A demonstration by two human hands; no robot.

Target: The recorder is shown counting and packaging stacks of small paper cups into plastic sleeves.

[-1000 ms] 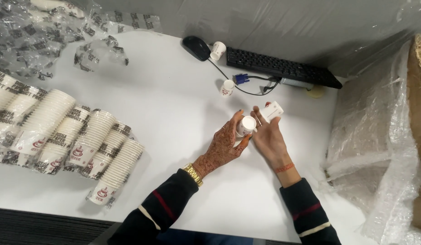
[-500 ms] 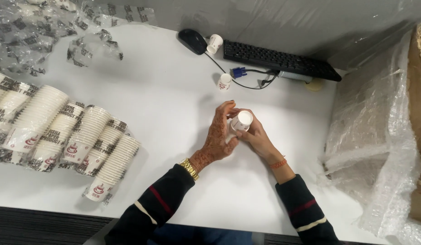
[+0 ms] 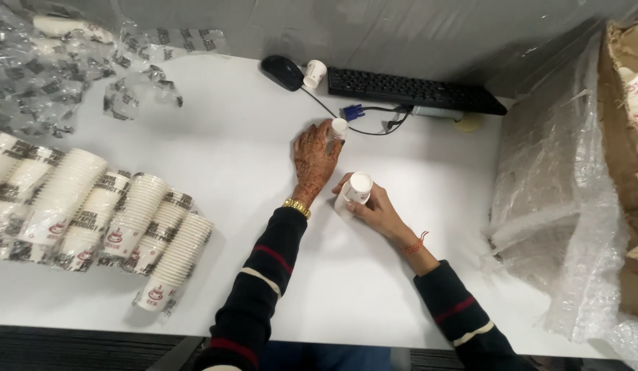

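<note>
My right hand [image 3: 378,210] grips a short stack of white paper cups [image 3: 354,190], held bottom-up just above the white table [image 3: 216,144]. My left hand [image 3: 315,158] stretches forward, and its fingertips close around a single small white paper cup [image 3: 339,128] standing near a cable. Both sleeves are dark with red and white stripes. The left wrist carries a gold watch, the right a red thread.
Sleeves of stacked paper cups [image 3: 92,213] in printed plastic lie at the left. Crumpled plastic wrap [image 3: 51,69] fills the far left corner. A black mouse [image 3: 281,72], another cup [image 3: 315,72] and a black keyboard [image 3: 412,89] sit at the back. Plastic sheeting [image 3: 559,192] and a cardboard box [image 3: 628,117] stand right.
The hands were together on the cup stack in front of me. Now my left hand has left the stack and reached forward to the single cup, while my right hand keeps the stack.
</note>
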